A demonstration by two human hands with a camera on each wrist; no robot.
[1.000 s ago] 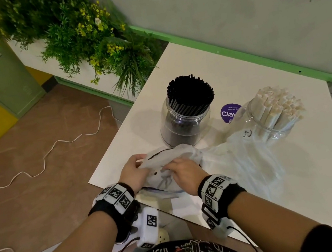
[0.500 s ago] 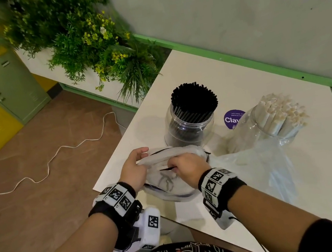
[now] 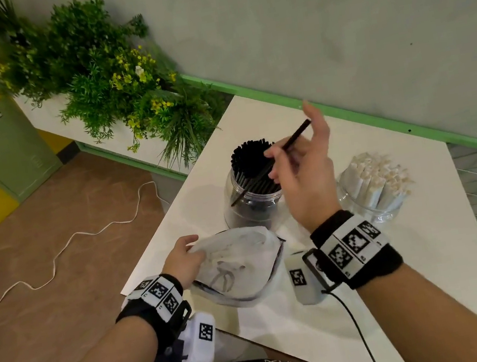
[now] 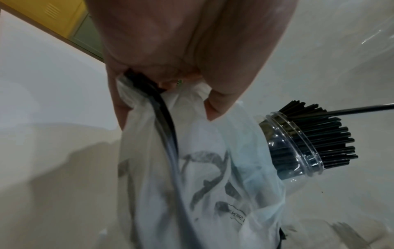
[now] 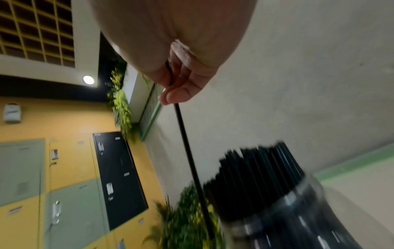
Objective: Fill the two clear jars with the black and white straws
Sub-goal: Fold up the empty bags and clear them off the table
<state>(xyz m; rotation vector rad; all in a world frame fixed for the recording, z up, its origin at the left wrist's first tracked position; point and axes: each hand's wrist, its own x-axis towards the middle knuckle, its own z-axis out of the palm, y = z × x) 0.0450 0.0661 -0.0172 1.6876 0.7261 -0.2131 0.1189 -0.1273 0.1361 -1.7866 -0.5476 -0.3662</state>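
Café or canteen corner, white table [image 3: 433, 258], planter of greenery [image 3: 106, 76], yellow-and-green lockers [image 3: 1, 148], jars of straws [image 3: 255, 184].

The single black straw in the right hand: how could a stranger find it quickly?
On the white table stands a clear jar packed with black straws. Just above it the right hand pinches one black straw, tilted and apart from the bundle.

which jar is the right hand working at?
The jar of black straws, left of the white-straw jar; the right hand pinches one black straw over it.
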